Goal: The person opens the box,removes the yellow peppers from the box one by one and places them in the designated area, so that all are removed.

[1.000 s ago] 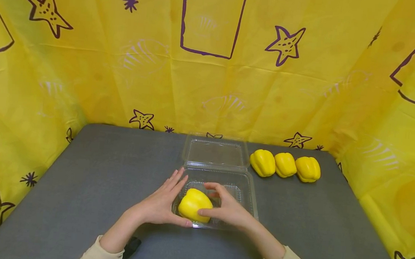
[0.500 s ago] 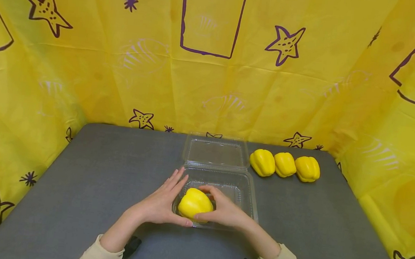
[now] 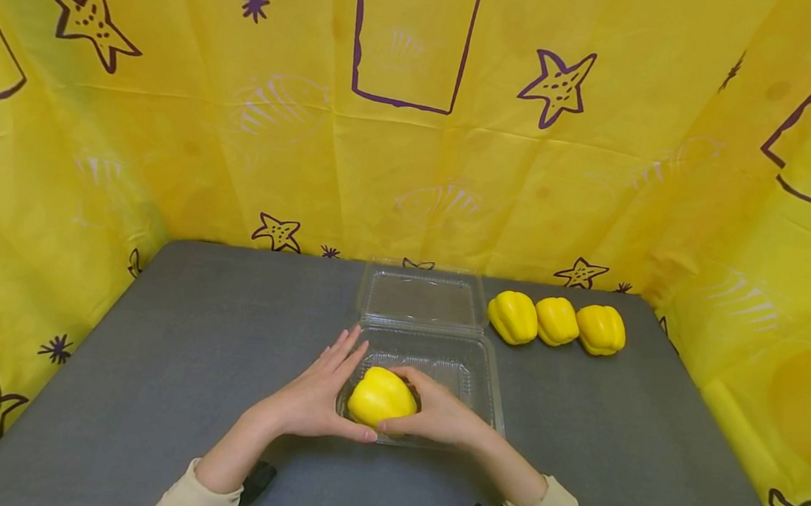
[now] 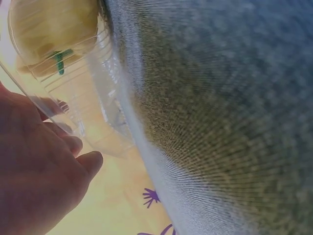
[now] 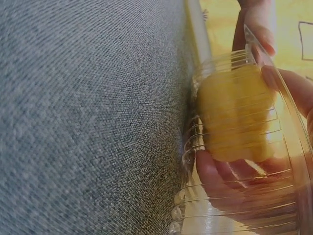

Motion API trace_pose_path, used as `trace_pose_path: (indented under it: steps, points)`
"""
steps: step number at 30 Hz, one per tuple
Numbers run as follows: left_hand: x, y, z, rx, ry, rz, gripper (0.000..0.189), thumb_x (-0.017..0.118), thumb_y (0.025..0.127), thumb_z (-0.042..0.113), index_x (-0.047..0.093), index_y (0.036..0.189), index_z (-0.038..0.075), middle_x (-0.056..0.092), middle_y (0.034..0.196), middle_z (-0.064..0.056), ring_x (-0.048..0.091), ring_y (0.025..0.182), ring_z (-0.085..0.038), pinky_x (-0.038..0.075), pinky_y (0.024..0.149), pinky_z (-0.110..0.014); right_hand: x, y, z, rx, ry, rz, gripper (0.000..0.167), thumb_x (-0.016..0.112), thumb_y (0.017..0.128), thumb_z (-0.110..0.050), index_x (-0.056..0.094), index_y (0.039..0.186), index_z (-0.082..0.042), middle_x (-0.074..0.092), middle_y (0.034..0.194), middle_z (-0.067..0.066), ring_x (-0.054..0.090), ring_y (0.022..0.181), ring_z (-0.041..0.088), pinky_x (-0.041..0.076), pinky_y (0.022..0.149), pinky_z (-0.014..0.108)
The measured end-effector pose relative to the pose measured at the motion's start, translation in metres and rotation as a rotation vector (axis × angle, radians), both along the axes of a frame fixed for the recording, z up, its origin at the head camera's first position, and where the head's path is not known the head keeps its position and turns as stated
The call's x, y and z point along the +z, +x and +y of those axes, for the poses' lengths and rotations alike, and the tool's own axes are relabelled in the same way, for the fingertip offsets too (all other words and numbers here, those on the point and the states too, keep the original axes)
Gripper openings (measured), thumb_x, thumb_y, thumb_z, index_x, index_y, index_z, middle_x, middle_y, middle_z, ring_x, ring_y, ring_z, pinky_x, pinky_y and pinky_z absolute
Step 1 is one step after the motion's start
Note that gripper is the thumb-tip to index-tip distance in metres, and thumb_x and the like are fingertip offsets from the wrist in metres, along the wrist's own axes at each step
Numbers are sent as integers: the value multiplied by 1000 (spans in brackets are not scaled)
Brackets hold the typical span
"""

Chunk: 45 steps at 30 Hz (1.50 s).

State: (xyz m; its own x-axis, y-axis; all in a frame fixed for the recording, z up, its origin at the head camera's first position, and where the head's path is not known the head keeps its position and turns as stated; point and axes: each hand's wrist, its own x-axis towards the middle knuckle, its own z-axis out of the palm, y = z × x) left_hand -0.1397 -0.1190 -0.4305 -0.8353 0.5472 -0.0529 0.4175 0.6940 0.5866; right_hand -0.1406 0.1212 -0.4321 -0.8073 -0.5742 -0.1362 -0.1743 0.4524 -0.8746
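A yellow bell pepper [image 3: 382,398] sits in the front left part of a clear plastic clamshell container [image 3: 490,383]. My right hand [image 3: 438,409] grips the pepper from its right side, thumb in front and fingers behind. Through the clear wall, the right wrist view shows the fingertips [image 5: 209,171] against the pepper [image 5: 237,115]. With fingers straight, my left hand [image 3: 314,395] rests along the container's left side, its thumb at the front edge. The pepper's green stem [image 4: 60,61] shows through the plastic in the left wrist view.
The container's lid [image 3: 422,297] lies folded back behind its base. Three more yellow bell peppers [image 3: 558,322] stand in a row to the right of the lid, on the grey table [image 3: 239,302]. Yellow printed cloth [image 3: 415,148] hangs around the table's back and sides.
My right hand has moved slightly left and its fingers have closed around the pepper. The left hand has stayed in place at the container's side.
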Motion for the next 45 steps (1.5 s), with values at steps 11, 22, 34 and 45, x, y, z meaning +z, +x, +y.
trace_pose_path:
  steps: [11,22,34,45]
  points:
    - [2,0,0,-8,-3,6,128,75,67,71,10,157,8,-10,163,-6,-10,148,-24,4,116,-53,3,0,7,-69,-7,24,75,81,77,-34,47,140,-11,57,125,4,55,102,20,48,83,40]
    - [2,0,0,-3,-16,6,126,73,65,75,15,157,9,-11,163,-6,-10,148,-24,3,116,-54,14,2,22,-190,-21,28,78,82,77,-35,45,142,-14,55,130,6,53,110,25,52,84,40]
    - [1,1,0,-10,-1,33,127,70,65,78,18,156,7,-9,163,-8,-8,148,-28,5,116,-55,24,2,41,-267,-98,-21,74,82,79,-28,45,141,-14,55,126,9,55,106,26,54,82,36]
    - [1,2,0,-7,-2,42,127,69,64,79,18,156,8,-9,163,-8,-9,148,-27,5,116,-53,34,1,55,-306,-89,9,75,82,79,-28,44,143,-16,53,131,7,51,114,27,54,83,35]
